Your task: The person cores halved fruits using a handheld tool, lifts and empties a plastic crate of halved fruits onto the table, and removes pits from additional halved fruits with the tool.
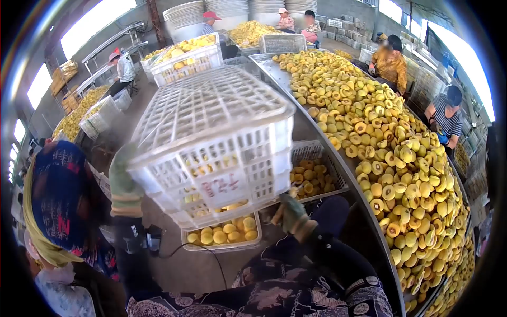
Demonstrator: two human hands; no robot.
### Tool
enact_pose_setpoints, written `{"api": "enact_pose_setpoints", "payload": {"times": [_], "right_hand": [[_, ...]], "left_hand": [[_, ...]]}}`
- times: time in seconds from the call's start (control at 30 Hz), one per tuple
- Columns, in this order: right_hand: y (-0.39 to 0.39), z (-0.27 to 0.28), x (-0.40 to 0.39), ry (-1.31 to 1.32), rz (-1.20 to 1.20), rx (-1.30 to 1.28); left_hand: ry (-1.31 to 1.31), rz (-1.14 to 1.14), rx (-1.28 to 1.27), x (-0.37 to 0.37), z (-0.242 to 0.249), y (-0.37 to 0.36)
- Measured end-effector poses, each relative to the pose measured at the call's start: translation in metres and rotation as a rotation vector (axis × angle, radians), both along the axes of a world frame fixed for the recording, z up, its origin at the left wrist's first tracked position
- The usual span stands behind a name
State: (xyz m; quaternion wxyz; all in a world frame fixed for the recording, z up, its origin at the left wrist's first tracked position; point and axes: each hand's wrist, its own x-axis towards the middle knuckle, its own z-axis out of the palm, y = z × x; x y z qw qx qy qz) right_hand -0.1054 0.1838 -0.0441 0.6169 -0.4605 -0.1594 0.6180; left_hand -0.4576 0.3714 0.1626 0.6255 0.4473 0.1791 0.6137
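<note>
A white plastic crate (211, 142) is up in front of me, slightly blurred, with its slatted grid face turned upward and red marking on its near side. My left hand (125, 177), in a green-grey work glove, grips its left corner. At the lower right edge, my gloved right hand (297, 217) has its fingers closed against the rim. Below the lifted crate, another crate (232, 246) holds whole-looking yellow fruit. A further crate (342, 186) with yellow fruit stands beside the table leg side, partly hidden.
A long metal-edged table (338, 168) on my right is heaped with halved yellow fruit (391, 174). A person in a dark blue head covering (60, 195) is close on my left. Co-workers (390, 63) sit along the far side. A filled crate (187, 61) stands beyond.
</note>
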Motion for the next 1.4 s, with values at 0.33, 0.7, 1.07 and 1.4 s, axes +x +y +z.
{"api": "enact_pose_setpoints", "payload": {"times": [0.33, 0.7, 1.07, 1.4], "right_hand": [[0.002, -0.045, -0.032, -0.335, 0.334, -0.090], [-0.093, 0.088, 0.012, 0.082, -0.231, -0.073], [-0.226, 0.070, 0.065, 0.113, -0.661, -0.105], [-0.319, 0.040, 0.065, 0.154, -0.937, -0.079]], "left_hand": [[0.250, 0.180, -0.229, -0.083, -0.142, 0.011], [1.069, 0.108, -0.068, -0.130, -0.186, 0.068], [1.316, 0.088, 0.417, 0.162, -0.029, -0.039], [0.895, -0.924, 1.115, 0.527, -0.126, -0.277]]}}
